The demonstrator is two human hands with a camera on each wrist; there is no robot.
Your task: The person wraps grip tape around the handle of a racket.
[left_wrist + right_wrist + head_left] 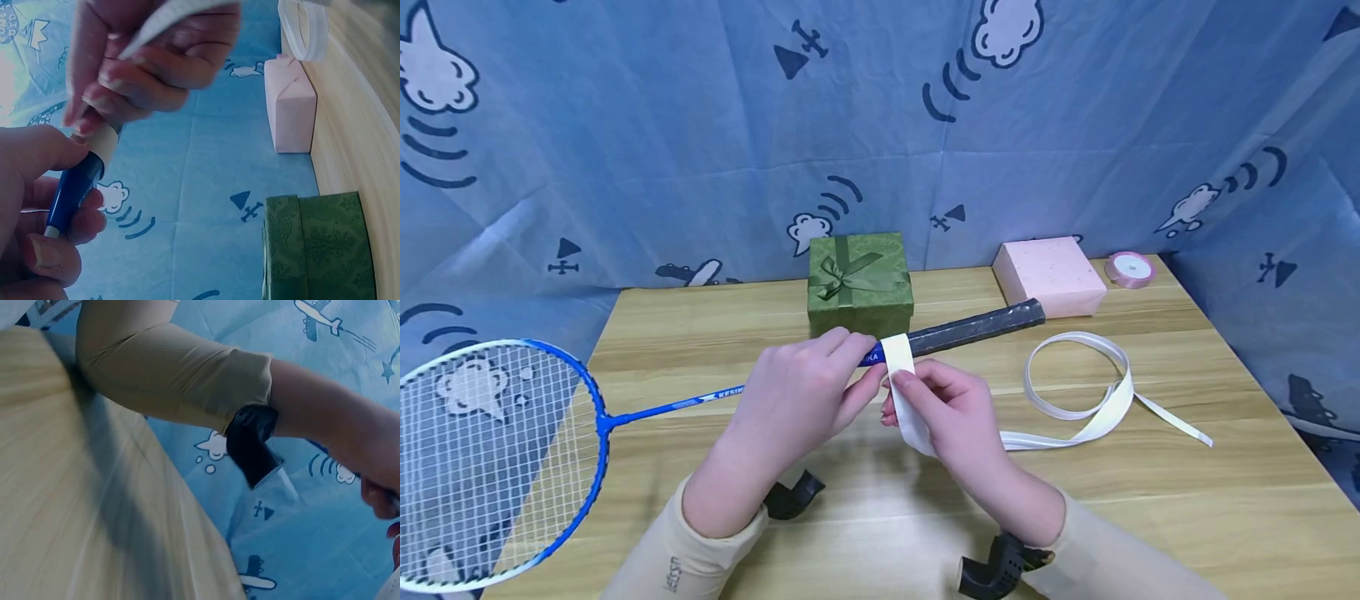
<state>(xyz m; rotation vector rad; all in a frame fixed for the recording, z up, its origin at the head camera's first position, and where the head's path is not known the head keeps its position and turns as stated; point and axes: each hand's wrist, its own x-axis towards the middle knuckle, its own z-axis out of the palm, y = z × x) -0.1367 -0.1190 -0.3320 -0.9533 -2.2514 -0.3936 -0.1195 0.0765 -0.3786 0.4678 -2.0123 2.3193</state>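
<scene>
A blue and white badminton racket (681,405) is held above the table, its strung head at the left and its black handle (973,328) pointing right. My left hand (801,383) grips the racket at the blue cone just below the handle. A white grip tape (898,354) passes over the lower end of the handle. My right hand (951,408) pinches this tape between thumb and fingers close under the handle. From there the tape trails right into a loose loop on the table. In the left wrist view, the left fingers curl round the blue cone (75,187).
A green gift box (860,283) with a bow stands behind the hands. Further right are a pink box (1051,277) and a pink-edged ribbon roll (1130,270). Patterned blue cloth (880,125) hangs behind the wooden table (700,317).
</scene>
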